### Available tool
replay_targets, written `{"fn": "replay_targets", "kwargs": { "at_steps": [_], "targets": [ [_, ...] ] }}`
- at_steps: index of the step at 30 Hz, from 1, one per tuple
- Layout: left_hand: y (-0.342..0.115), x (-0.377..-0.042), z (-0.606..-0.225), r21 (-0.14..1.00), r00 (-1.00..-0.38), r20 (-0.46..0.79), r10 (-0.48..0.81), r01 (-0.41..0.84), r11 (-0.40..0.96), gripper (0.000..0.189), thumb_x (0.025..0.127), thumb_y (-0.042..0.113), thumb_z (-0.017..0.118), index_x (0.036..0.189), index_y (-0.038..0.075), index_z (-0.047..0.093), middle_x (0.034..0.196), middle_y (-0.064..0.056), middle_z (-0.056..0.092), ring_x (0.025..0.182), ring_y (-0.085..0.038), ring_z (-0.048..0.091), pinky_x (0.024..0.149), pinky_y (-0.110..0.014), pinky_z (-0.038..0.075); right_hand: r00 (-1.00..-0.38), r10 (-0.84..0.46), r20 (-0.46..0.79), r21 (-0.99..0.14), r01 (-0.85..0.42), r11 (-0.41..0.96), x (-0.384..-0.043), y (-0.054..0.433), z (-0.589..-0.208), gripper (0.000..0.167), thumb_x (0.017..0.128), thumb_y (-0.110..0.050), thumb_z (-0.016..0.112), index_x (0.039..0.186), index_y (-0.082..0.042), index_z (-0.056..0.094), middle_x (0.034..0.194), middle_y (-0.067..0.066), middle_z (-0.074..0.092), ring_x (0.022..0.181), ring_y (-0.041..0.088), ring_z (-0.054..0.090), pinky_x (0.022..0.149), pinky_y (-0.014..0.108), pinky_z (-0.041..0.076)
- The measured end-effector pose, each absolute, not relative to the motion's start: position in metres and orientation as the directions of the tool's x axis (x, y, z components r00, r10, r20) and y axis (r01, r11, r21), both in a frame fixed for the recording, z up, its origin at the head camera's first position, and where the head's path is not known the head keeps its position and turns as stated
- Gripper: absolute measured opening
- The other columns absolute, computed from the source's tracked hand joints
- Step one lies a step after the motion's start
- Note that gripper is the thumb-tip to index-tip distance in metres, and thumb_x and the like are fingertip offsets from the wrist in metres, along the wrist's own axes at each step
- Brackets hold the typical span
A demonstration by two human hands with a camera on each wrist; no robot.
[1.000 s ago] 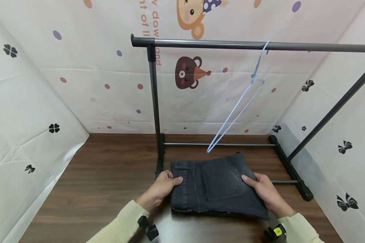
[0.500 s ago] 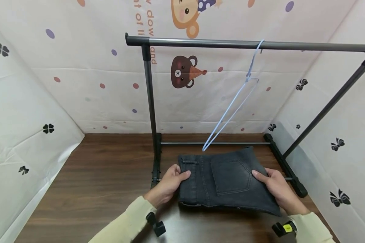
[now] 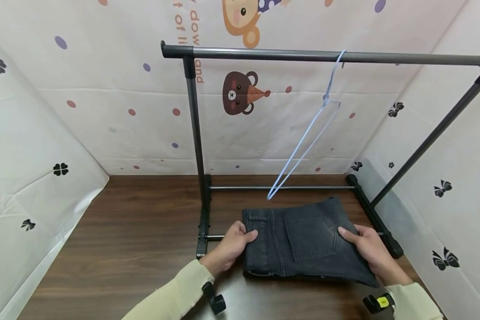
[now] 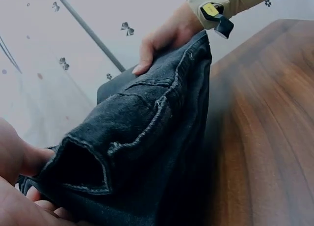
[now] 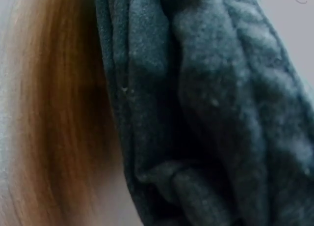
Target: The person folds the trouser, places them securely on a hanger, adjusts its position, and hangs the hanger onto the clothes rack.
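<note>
Dark grey denim jeans [image 3: 310,238], folded into a flat bundle with a back pocket facing up, are held between both hands just above the wooden surface. My left hand [image 3: 233,243] grips the left edge, thumb on top and fingers beneath. At the right edge my right hand [image 3: 368,249] pinches the cloth the same way. The left wrist view shows the open end of a leg [image 4: 81,167] beside the left thumb. Folded denim layers [image 5: 196,108] fill the right wrist view, where the right fingers are hidden. Beyond the jeans, a light blue hanger [image 3: 298,149] hangs from the rack's bar.
A black metal clothes rack [image 3: 264,54] stands behind the jeans, its base bars on the brown wooden surface [image 3: 144,249]. Patterned white sheets [image 3: 136,129] enclose the back and both sides. A post [image 3: 432,133] slants down on the right.
Both hands have carried the jeans to the right in the head view, keeping the same grip. The camera view has shifted slightly. The hanger stays on the bar.
</note>
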State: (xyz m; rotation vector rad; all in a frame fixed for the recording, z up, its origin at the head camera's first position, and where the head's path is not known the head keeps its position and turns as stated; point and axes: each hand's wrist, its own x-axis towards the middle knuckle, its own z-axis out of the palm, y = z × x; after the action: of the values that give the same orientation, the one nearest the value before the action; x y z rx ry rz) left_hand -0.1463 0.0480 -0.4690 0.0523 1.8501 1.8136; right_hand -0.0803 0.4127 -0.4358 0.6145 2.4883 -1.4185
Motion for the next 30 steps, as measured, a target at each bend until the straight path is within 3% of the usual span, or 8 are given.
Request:
{"fn": "replay_targets", "kwargs": {
  "at_steps": [13, 19, 23, 30],
  "targets": [
    [0.040, -0.143, -0.484, 0.926, -0.852, -0.377, 0.364, -0.339, 0.167, 0.026, 0.105, 0.019, 0.062, 0.097, 0.008, 0.041, 0.100, -0.009, 0.055, 0.092, -0.020, 0.056, 0.074, -0.031, 0.044, -0.861, 0.251, -0.443, -0.760, 0.509, 0.403, -0.087, 0.411, -0.469, 0.057, 0.107, -0.043, 0.058, 0.130, 0.009, 0.061, 0.087, -0.003, 0.071, 0.079, 0.014, 0.067, 0.070, 0.033, 0.054],
    [0.036, -0.145, -0.488, 0.901, -0.807, -0.434, 0.402, -0.388, 0.194, 0.022, 0.109, 0.020, 0.056, 0.110, 0.001, 0.045, 0.099, -0.018, 0.069, 0.074, -0.018, 0.075, 0.064, -0.033, 0.062, -0.856, 0.254, -0.450, -0.729, 0.517, 0.449, -0.090, 0.411, -0.478, 0.061, 0.106, -0.044, 0.058, 0.132, 0.012, 0.059, 0.095, 0.002, 0.073, 0.084, 0.014, 0.065, 0.072, 0.032, 0.052],
    [0.035, -0.145, -0.487, 0.903, -0.809, -0.430, 0.402, -0.379, 0.204, 0.023, 0.110, 0.020, 0.054, 0.113, -0.001, 0.045, 0.094, -0.018, 0.069, 0.067, -0.018, 0.075, 0.058, -0.035, 0.062, -0.860, 0.250, -0.445, -0.717, 0.510, 0.475, -0.090, 0.410, -0.472, 0.065, 0.106, -0.045, 0.057, 0.136, 0.013, 0.056, 0.101, 0.007, 0.073, 0.087, 0.014, 0.065, 0.074, 0.031, 0.052],
    [0.030, -0.139, -0.477, 0.918, -0.824, -0.396, 0.406, -0.349, 0.188, 0.021, 0.109, 0.018, 0.055, 0.102, 0.006, 0.039, 0.090, -0.014, 0.065, 0.062, -0.015, 0.071, 0.052, -0.034, 0.060, -0.857, 0.267, -0.442, -0.716, 0.516, 0.470, -0.079, 0.402, -0.454, 0.062, 0.107, -0.043, 0.056, 0.137, 0.011, 0.055, 0.099, 0.005, 0.074, 0.084, 0.015, 0.067, 0.071, 0.032, 0.054]
  ]
}}
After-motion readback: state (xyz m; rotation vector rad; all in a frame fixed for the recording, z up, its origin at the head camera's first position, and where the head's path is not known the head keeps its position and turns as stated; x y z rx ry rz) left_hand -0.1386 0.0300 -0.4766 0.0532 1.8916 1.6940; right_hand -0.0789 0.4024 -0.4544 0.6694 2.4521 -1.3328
